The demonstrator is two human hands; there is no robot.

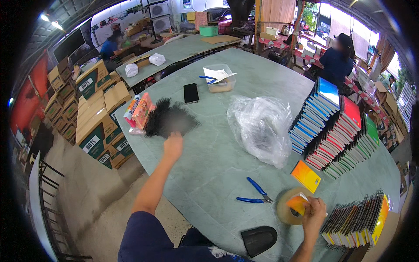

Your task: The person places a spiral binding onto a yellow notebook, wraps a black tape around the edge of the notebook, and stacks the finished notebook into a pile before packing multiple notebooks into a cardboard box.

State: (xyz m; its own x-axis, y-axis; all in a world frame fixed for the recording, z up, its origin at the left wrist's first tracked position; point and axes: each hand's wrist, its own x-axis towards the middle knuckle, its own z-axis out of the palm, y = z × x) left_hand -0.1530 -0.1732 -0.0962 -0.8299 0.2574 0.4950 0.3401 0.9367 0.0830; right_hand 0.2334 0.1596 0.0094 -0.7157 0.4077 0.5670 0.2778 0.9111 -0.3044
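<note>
My left hand point(173, 146) is at the near edge of a pile of black spiral binding coils point(172, 118), its fingers pinched on a coil there. My right hand point(315, 213) grips a small orange-and-white notebook point(298, 203), held above a wide roll of clear tape point(286, 211). Another orange notebook point(306, 176) lies flat just beyond the roll. To the right of that hand stands a row of yellow notebooks point(358, 221) with dark coils along their edges. Blue-handled cutting pliers point(258, 192) lie left of the tape.
Tall stacks of blue point(315, 114), red point(338, 133) and green notebooks point(357, 147) stand at the right. A crumpled clear plastic bag point(261, 129), a phone point(190, 93) and a plastic tub point(221, 83) with pliers lie farther off. A black mouse-like object point(259, 240) sits near me. Cartons point(98, 126) flank the table's left.
</note>
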